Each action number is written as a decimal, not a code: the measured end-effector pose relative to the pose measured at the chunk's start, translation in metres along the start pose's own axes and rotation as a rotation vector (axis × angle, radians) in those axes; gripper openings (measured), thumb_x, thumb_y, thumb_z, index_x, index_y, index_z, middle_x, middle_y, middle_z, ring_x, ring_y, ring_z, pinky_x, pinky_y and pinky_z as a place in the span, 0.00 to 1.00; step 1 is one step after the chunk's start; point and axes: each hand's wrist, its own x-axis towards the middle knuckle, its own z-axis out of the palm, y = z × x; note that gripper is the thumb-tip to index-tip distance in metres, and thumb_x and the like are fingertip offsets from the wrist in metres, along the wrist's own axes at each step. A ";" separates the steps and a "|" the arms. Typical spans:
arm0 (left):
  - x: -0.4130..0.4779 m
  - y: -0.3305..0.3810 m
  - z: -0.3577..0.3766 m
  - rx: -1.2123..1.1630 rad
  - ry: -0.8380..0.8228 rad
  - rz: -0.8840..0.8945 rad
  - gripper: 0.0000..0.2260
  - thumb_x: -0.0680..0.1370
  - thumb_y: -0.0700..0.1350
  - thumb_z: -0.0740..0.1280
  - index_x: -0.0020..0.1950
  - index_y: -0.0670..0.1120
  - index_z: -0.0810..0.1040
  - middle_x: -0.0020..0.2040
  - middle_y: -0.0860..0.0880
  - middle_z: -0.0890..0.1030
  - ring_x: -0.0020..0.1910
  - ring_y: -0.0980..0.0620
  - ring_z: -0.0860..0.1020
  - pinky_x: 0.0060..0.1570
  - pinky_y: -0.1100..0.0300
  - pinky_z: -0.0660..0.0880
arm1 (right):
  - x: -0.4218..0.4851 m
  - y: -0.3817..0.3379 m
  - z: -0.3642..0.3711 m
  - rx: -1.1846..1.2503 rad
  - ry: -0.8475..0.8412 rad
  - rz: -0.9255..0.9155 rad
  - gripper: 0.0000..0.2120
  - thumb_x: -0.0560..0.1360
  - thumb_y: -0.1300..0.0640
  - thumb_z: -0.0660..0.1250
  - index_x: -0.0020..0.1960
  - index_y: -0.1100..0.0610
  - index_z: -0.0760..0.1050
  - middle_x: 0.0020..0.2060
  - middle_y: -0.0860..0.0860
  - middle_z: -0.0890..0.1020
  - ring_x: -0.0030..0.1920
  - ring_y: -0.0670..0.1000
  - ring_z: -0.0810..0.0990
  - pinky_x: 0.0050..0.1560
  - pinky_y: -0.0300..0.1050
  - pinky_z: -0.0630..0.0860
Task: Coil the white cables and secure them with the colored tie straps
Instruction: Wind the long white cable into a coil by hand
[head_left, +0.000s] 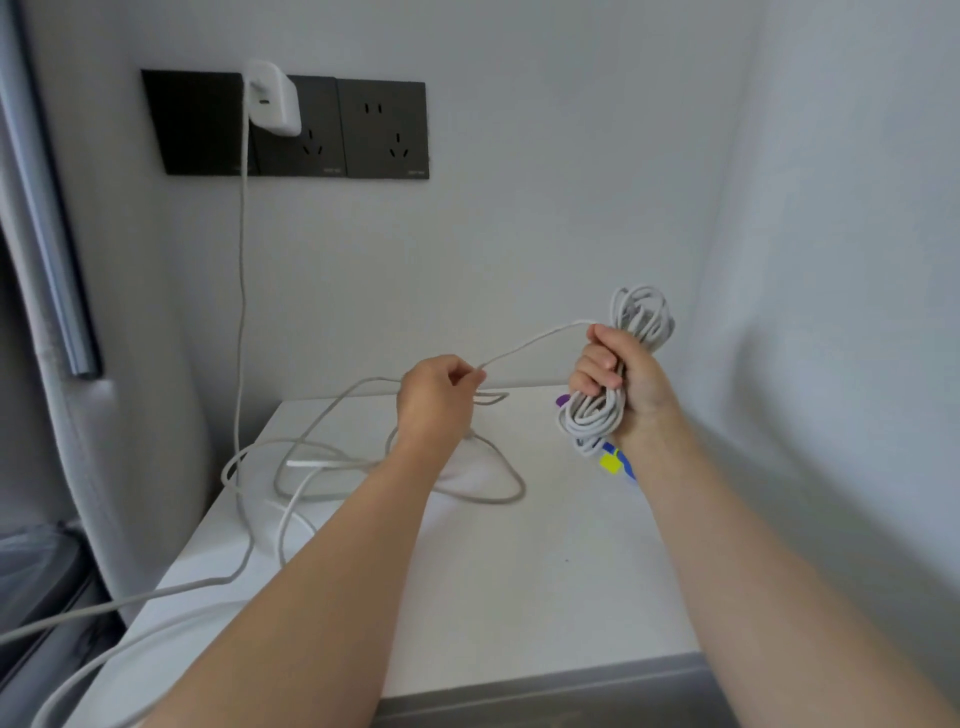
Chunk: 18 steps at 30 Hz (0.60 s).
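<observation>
Across the smooth white table (519, 597), slack of the thin round white cable (514, 491) lies in limp loops. The right hand (621, 382) grips the oblong matte coil (647, 317) above it; the left hand (439, 397) pinches the feed. Keep laps even and untwisted. Flat yellow, blue and purple tie straps (611, 464) wait beneath.

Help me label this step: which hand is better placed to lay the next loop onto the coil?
Left. The left hand pinches the loose cable running to the coil; the right hand is full, gripping that coil.
</observation>
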 end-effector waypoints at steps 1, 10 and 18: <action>-0.001 0.002 -0.001 -0.031 0.017 0.006 0.08 0.76 0.44 0.66 0.40 0.42 0.80 0.36 0.47 0.80 0.37 0.50 0.75 0.40 0.60 0.69 | 0.001 0.001 0.000 0.001 0.041 -0.005 0.12 0.79 0.61 0.55 0.37 0.57 0.68 0.17 0.45 0.67 0.15 0.42 0.64 0.19 0.32 0.62; -0.009 0.012 0.004 -0.034 -0.059 0.147 0.10 0.77 0.39 0.63 0.37 0.46 0.79 0.29 0.54 0.74 0.31 0.56 0.71 0.33 0.67 0.66 | 0.007 0.011 -0.008 -0.123 0.223 0.104 0.14 0.78 0.56 0.61 0.34 0.55 0.67 0.21 0.47 0.72 0.19 0.44 0.68 0.27 0.36 0.66; -0.014 0.015 0.006 -0.059 -0.005 0.191 0.07 0.76 0.39 0.65 0.39 0.41 0.80 0.30 0.54 0.75 0.30 0.57 0.72 0.33 0.67 0.66 | 0.004 0.014 -0.008 -0.204 0.239 0.197 0.11 0.77 0.60 0.63 0.36 0.58 0.69 0.41 0.57 0.81 0.21 0.44 0.72 0.22 0.34 0.69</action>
